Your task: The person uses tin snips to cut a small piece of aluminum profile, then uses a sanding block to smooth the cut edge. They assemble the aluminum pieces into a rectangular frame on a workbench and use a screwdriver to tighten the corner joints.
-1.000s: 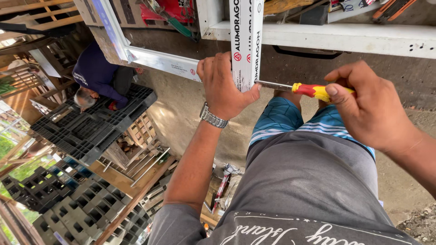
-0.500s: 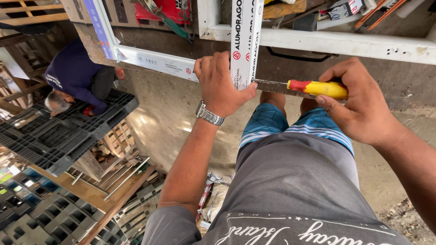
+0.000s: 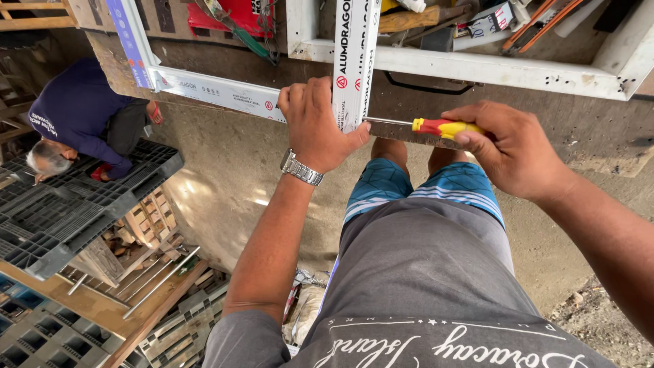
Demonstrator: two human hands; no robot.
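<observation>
Screwdriver (image 3: 436, 127): red and yellow handle in the right hand (image 3: 511, 153), thin shaft running level toward the white upright profile (image 3: 354, 61).
Tip: meets the profile's right face, just right of the left thumb; exact contact point too small to read.
Long axis: screwdriver lies left-right across the view, square to the profile, which runs up out of frame.
Right hand: closed round the back end of the handle, fingers wrapped, front of the handle showing.
Left hand (image 3: 315, 126): clamped round the upright profile from its left side, thumb on the near face, steel watch (image 3: 302, 167) on the wrist.
Nearer hand: left is on the profile itself; right stands off by the tool's length.
Frame: upright sits between two white cross rails (image 3: 477, 68) on the worn workbench (image 3: 599, 129).
Other person: crouched far left over a dark plastic pallet (image 3: 82, 204), well apart.
</observation>
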